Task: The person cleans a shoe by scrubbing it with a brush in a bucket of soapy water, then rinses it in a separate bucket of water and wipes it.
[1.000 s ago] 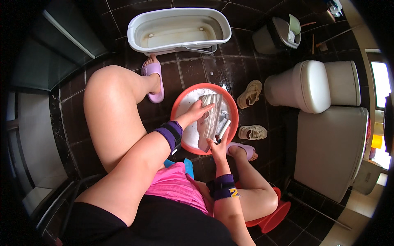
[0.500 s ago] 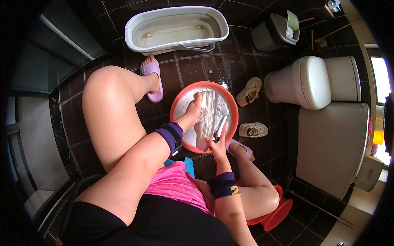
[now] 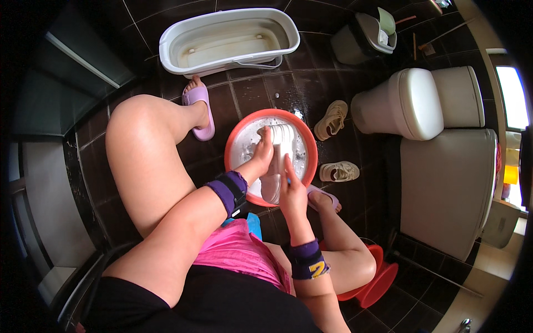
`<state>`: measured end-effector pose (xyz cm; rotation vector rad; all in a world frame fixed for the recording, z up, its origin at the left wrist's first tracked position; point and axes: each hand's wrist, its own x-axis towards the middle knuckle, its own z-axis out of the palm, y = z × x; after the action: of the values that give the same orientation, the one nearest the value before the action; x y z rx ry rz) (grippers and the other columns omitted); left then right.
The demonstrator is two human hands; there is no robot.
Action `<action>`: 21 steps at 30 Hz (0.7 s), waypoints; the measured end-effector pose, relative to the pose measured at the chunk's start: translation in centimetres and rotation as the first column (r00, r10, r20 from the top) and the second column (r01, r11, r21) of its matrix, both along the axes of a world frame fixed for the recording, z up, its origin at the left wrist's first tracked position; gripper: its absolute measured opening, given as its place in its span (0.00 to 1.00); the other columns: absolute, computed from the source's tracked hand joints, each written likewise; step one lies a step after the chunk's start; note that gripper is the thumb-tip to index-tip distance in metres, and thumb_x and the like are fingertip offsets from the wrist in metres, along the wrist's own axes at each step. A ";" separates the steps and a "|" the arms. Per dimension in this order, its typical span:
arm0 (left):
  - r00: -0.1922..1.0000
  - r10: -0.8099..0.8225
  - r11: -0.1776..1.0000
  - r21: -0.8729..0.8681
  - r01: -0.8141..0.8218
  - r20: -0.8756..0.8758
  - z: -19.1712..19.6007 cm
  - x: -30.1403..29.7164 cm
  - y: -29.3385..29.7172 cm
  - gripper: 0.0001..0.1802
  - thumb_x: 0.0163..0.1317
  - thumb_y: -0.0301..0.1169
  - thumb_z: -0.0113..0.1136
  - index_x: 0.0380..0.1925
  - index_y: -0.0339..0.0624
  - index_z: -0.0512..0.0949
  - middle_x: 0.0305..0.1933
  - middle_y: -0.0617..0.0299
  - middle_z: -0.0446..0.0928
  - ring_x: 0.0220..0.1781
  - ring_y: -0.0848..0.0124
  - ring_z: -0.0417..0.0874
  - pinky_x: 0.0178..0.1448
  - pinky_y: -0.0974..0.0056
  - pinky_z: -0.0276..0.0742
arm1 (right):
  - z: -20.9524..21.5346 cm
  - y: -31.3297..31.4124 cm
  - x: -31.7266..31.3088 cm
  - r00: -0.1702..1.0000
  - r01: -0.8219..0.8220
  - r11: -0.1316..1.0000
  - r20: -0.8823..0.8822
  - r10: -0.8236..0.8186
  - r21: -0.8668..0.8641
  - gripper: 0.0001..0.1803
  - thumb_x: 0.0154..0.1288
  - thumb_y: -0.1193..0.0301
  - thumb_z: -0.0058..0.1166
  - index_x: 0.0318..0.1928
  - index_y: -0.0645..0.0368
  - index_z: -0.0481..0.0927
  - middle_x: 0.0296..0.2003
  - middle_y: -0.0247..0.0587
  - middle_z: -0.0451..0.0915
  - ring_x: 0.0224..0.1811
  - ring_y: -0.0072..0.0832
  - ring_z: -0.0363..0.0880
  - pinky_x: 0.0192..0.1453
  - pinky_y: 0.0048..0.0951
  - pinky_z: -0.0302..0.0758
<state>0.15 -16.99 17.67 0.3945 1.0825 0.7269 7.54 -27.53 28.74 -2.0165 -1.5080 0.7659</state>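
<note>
"in the head view, where's the pale shoe [image 3: 282,149]?"
"over the red tub [image 3: 312,151] of suds [image 3: 247,142]. the left hand [image 3: 262,155] pinches its side."
"how to do this well?"
"i'd hold tight and low, so drips fall in."
"what's hidden?"
"the right hand's [image 3: 292,192] palm. its fingers bend by the shoe; i can't tell what they grip."

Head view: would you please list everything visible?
Round foamy basin: one, red, centre
Ridged object: one, whitish, over basin
Oval tub: one, white, top
Open bin: one, grey, upper right
Toilet: one, white, right
Rectangular fixture: one, whitish, below toilet
Laced shoes: two, beige, right of basin
Flared object: one, red, lower right
Tiles: many, brown, floor
Open slippers: two, lilac, on feet
Wristbands: two, purple, forearms
Garments: two, black and pink, bottom
Left hand: one, bare, gripping ridged object
Right hand: one, bare, by ridged object
</note>
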 end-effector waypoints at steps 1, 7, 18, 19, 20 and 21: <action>0.998 -0.054 0.998 0.037 0.055 -0.044 1.1 0.3 -0.1 0.50 0.63 0.71 0.26 0.66 0.37 0.63 0.63 0.46 0.70 0.63 0.56 0.72 0.65 0.58 0.66 | 0.2 1.1 -0.3 0.989 -0.064 0.998 0.133 0.061 0.014 0.26 0.72 0.70 0.45 0.69 0.45 0.64 0.51 0.64 0.76 0.55 0.44 0.79 0.53 0.35 0.75; 0.994 -0.060 0.992 0.107 0.070 -0.092 2.3 0.9 -1.2 0.48 0.65 0.69 0.25 0.67 0.38 0.62 0.65 0.46 0.68 0.67 0.57 0.69 0.67 0.58 0.64 | 3.3 4.3 -0.6 0.987 0.038 0.987 0.162 -0.013 -0.154 0.26 0.72 0.64 0.45 0.69 0.38 0.63 0.31 0.63 0.80 0.34 0.54 0.81 0.35 0.47 0.74; 0.992 -0.127 0.957 0.267 0.116 0.023 7.2 1.5 -0.9 0.50 0.67 0.67 0.22 0.71 0.31 0.47 0.76 0.44 0.46 0.78 0.58 0.45 0.77 0.63 0.42 | 4.6 3.3 0.6 0.980 0.012 0.999 0.199 -0.020 0.041 0.29 0.71 0.65 0.45 0.71 0.39 0.59 0.26 0.60 0.79 0.28 0.54 0.80 0.31 0.51 0.72; 0.990 -0.113 0.971 0.222 0.091 0.090 7.2 0.9 -0.7 0.49 0.68 0.66 0.22 0.71 0.31 0.47 0.76 0.45 0.46 0.78 0.58 0.45 0.77 0.63 0.42 | 3.8 1.8 0.2 0.979 -0.017 0.998 0.205 0.003 0.066 0.29 0.71 0.66 0.46 0.71 0.39 0.59 0.27 0.61 0.79 0.29 0.54 0.80 0.32 0.51 0.73; 0.983 -0.062 0.990 0.133 0.039 0.170 5.8 0.8 -0.2 0.53 0.64 0.71 0.24 0.67 0.33 0.60 0.62 0.48 0.70 0.62 0.60 0.71 0.66 0.62 0.65 | 3.2 0.4 -0.6 0.981 -0.040 0.991 0.195 0.014 0.130 0.29 0.70 0.65 0.47 0.71 0.38 0.60 0.28 0.61 0.80 0.31 0.54 0.81 0.34 0.50 0.74; 0.964 -0.081 0.983 0.177 0.036 0.252 7.0 -0.7 -0.2 0.53 0.64 0.71 0.23 0.69 0.32 0.56 0.66 0.47 0.65 0.67 0.61 0.67 0.69 0.63 0.61 | 3.1 -0.7 -1.6 0.981 -0.067 0.980 0.190 0.031 0.187 0.30 0.69 0.65 0.48 0.71 0.37 0.61 0.30 0.62 0.80 0.32 0.54 0.81 0.36 0.49 0.75</action>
<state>-0.50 -17.14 24.69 0.4631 0.7621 0.7974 5.90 -28.24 31.86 -1.9550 -1.6724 0.4389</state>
